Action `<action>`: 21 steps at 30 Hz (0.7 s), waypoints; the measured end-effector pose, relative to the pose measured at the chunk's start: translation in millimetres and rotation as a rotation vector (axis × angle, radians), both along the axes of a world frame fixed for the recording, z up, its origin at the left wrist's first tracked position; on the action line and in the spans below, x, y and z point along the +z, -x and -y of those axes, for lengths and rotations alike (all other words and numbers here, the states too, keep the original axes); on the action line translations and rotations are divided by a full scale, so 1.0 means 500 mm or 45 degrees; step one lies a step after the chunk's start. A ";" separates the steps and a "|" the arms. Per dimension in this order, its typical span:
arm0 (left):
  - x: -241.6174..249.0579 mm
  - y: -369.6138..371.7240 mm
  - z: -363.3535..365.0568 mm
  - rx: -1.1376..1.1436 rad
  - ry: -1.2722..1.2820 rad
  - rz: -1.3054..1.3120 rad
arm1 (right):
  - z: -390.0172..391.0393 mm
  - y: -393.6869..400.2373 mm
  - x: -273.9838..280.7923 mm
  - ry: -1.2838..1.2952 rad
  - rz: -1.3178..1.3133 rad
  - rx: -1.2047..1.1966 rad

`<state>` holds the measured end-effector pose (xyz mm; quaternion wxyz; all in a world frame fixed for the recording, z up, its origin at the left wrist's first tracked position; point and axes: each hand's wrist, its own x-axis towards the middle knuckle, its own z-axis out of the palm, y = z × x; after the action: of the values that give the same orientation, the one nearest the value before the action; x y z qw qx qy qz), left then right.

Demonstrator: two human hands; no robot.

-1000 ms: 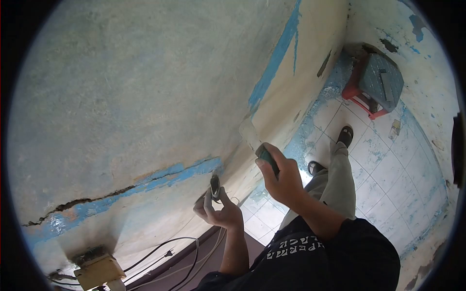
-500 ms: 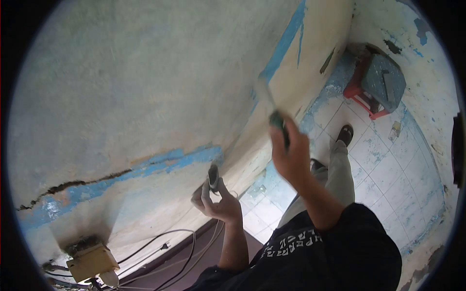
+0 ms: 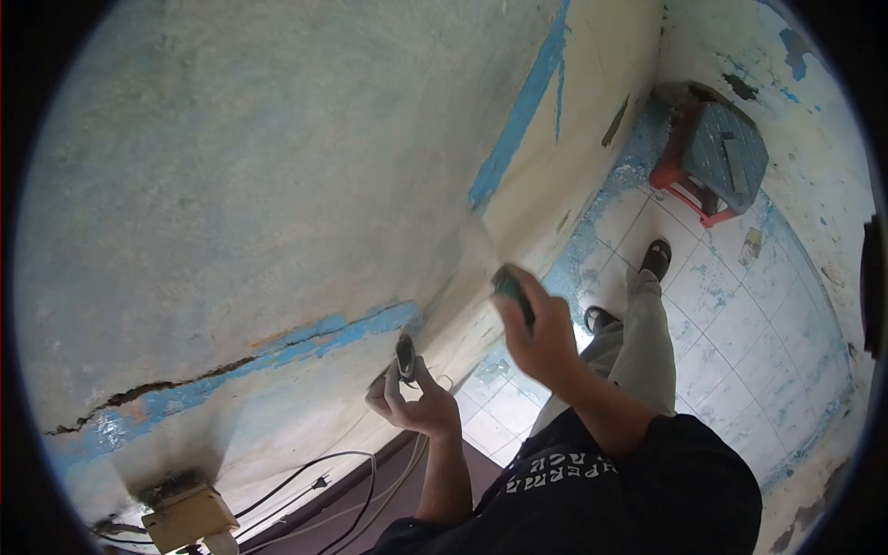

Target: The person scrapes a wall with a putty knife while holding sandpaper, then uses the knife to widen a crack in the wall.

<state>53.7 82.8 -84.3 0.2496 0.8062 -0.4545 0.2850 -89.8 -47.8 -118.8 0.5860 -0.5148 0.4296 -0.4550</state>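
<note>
My right hand (image 3: 544,338) is wrapped around the dark green handle of a putty knife (image 3: 510,287). Its thin blade, smeared by motion, points up and left over the wall (image 3: 277,166), just below the end of a diagonal blue strip (image 3: 518,129). Lower and to the left, my left hand (image 3: 421,405) pinches a small dark grey object (image 3: 405,357), oval with a pale rim, whose kind I cannot tell. It sits close to the right end of a blue patch (image 3: 342,328) that runs along a crack (image 3: 176,381).
At lower left is a yellowish electrical box (image 3: 190,520) with loose cables (image 3: 373,476). A red stool (image 3: 680,180) with a grey top stands in the far corner on white tiles (image 3: 731,388). My sandalled feet (image 3: 656,259) are on the floor, beside flaking walls.
My right hand has swung down and slightly left with the putty knife, uncovering more of the diagonal blue strip's lower end. My left hand keeps its hold; the view has shifted slightly.
</note>
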 end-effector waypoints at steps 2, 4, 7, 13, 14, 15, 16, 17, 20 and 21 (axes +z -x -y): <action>0.000 -0.001 -0.003 0.000 -0.023 0.012 | 0.076 0.028 0.044 -0.175 -0.060 -0.004; 0.001 0.003 -0.001 0.001 0.011 0.007 | 0.116 0.040 0.078 -0.206 0.008 -0.003; 0.006 0.010 0.005 -0.004 0.027 -0.019 | 0.038 0.019 0.028 -0.071 -0.049 0.027; 0.002 0.001 0.000 0.006 -0.014 0.015 | 0.115 0.053 0.092 -0.268 -0.024 0.081; -0.001 0.000 0.000 -0.008 0.020 0.025 | 0.104 0.047 0.082 -0.208 -0.017 0.055; -0.003 0.001 0.001 -0.015 0.026 0.023 | 0.089 0.034 0.065 -0.138 -0.006 0.020; -0.005 0.001 0.001 0.000 0.035 -0.006 | 0.053 0.026 0.037 -0.088 -0.018 0.053; -0.005 0.001 0.000 0.016 0.036 -0.033 | 0.012 0.022 0.020 -0.044 -0.028 0.088; 0.005 0.001 -0.001 0.003 -0.008 -0.020 | 0.018 0.026 0.041 -0.176 -0.020 0.159; 0.005 0.001 -0.003 -0.001 -0.029 0.001 | 0.037 0.028 0.044 -0.196 -0.037 0.141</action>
<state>53.1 84.2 -82.0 0.2402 0.8087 -0.4580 0.2802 -104.1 -66.4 -96.9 0.6418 -0.4976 0.4428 -0.3800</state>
